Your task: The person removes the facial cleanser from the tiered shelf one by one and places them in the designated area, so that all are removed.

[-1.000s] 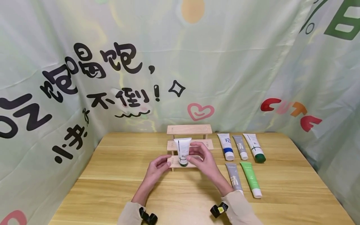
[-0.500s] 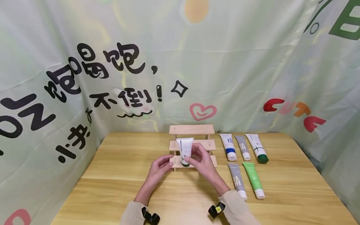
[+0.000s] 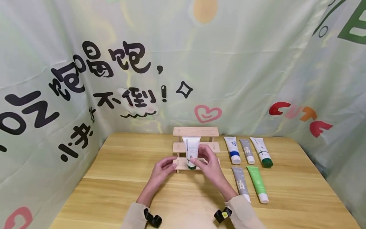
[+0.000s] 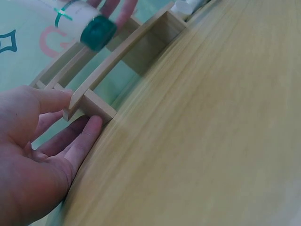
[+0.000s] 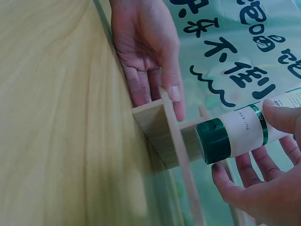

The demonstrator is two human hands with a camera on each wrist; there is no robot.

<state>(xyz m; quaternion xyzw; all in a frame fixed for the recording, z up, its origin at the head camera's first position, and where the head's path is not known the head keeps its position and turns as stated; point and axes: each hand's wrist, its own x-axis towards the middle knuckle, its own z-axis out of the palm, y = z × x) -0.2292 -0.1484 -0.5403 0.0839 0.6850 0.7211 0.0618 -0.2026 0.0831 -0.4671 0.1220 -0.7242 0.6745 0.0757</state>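
Note:
A white tube with a dark green cap (image 3: 193, 149) stands cap-down at the lowest step of a three-tier wooden display rack (image 3: 196, 131). My right hand (image 3: 211, 163) holds it between thumb and fingers from the right side. In the right wrist view, the green cap (image 5: 214, 140) shows a gap to the step's front edge; whether it touches the step's top I cannot tell. My left hand (image 3: 161, 170) grips the left end of the lowest step. The left wrist view has its thumb (image 4: 54, 100) on the board and fingers down by the leg (image 4: 98, 104).
Right of the rack, several tubes lie on the wooden table (image 3: 123, 190): a white one with a blue band (image 3: 232, 150), grey ones (image 3: 247, 151), a white one with a green cap (image 3: 261, 152) and a green one (image 3: 257, 183). A printed curtain (image 3: 243, 79) hangs behind.
The white tube and my right hand have moved slightly right along the lowest step. My left hand keeps its grip on the rack; the head view has turned a little.

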